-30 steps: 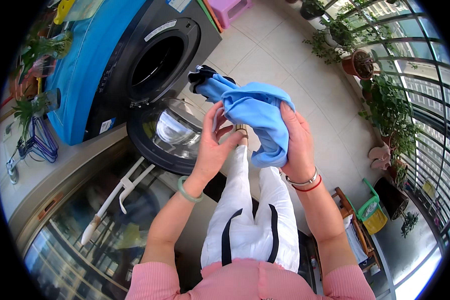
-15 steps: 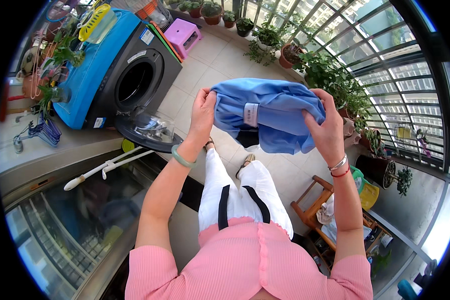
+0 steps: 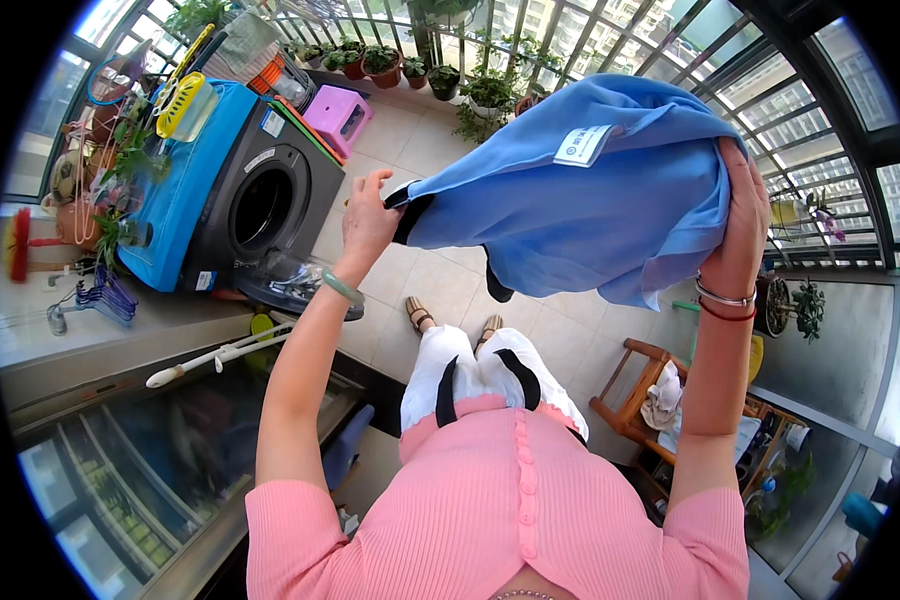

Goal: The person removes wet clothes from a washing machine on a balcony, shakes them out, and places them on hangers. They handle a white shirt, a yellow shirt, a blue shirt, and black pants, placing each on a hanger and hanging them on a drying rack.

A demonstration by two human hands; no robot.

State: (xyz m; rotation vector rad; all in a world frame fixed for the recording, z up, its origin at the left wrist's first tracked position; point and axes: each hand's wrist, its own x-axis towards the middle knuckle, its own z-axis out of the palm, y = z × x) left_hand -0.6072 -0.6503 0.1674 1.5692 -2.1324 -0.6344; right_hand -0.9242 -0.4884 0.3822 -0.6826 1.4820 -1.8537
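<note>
Head view showed the left hand [image 3: 367, 222] pinching the dark-trimmed edge of a blue garment [image 3: 580, 190], fingers closed on the cloth, while the right hand [image 3: 745, 215] gripped the opposite end in a closed fist, so the fabric hung stretched between them at chest height above the tiled floor [image 3: 570, 340]. Behind the left arm stood a front-loading washing machine [image 3: 255, 205] with its door [image 3: 290, 285] open. Spreading the piece well probably called for keeping both grips firm and level, pulling the hands apart until the folds fell out.
</note>
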